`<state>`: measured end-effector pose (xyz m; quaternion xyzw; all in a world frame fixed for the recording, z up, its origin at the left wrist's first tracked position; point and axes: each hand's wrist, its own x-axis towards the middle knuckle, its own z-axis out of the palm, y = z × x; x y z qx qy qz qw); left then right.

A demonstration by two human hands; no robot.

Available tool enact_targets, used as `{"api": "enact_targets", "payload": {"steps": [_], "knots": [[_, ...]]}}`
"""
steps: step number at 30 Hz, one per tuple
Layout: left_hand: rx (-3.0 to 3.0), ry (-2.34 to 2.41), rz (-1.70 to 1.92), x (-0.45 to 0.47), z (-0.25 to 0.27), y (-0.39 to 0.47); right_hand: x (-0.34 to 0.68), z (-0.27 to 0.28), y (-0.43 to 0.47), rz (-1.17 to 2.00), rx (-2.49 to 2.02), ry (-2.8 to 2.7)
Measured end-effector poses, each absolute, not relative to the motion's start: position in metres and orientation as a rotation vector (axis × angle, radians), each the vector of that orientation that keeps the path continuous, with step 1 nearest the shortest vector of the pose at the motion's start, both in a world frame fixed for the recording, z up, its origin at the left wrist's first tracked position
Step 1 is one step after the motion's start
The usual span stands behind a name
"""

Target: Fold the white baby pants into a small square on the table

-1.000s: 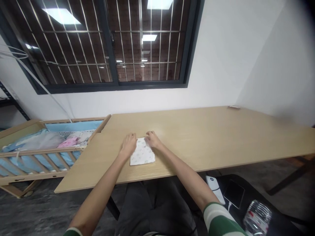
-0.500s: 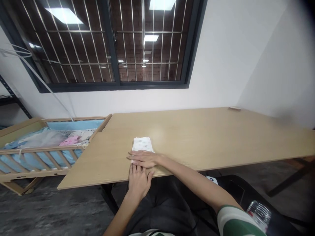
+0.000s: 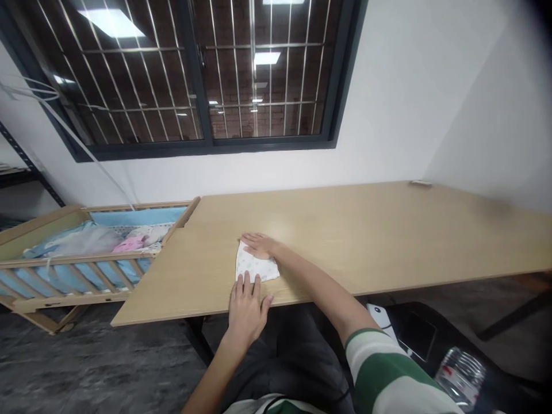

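Note:
A small white folded cloth (image 3: 254, 268) with a faint pattern lies flat on the wooden table (image 3: 345, 230), near its front edge. My right hand (image 3: 259, 246) rests flat over the cloth's far part, fingers stretched out to the left. At the cloth's near edge is my left hand (image 3: 246, 307), palm down, its fingertips touching the fabric and its thumb held apart. Part of the cloth is hidden under my right hand.
A wooden crib (image 3: 99, 264) with blue lining and pink and white fabrics stands left of the table. On a black surface at lower right are a plastic bottle (image 3: 460, 376) and a dark phone-like object (image 3: 417, 335). A barred window (image 3: 207, 86) is ahead.
My right hand has moved away from my left hand to the cloth's far part. The cloth's near part is now uncovered, and my left hand's fingertips lie at its near edge.

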<state>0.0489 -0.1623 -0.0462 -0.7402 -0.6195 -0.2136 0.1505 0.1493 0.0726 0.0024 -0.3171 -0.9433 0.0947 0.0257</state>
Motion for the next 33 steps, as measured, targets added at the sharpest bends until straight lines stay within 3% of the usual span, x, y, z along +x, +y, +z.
{"api": "enact_targets", "payload": {"steps": [8,13,20,33], "knots": [[-2.456,-1.698,-0.932,-0.006,-0.04,-0.142,0.18,0.023,0.031,0.176,-1.007,-2.556],[-2.516,-1.713,-1.106,-0.031,-0.036,-0.125,0.215,0.035,-0.021,0.468,-0.939,-2.598],[-2.541,-1.84,-1.198,-0.033,-0.02,-0.117,0.237,0.026,-0.076,0.483,-0.878,-2.652],[-2.468,-2.06,-1.602,-0.043,-0.003,-0.078,0.22,0.025,-0.018,0.668,-1.153,-2.088]]}}
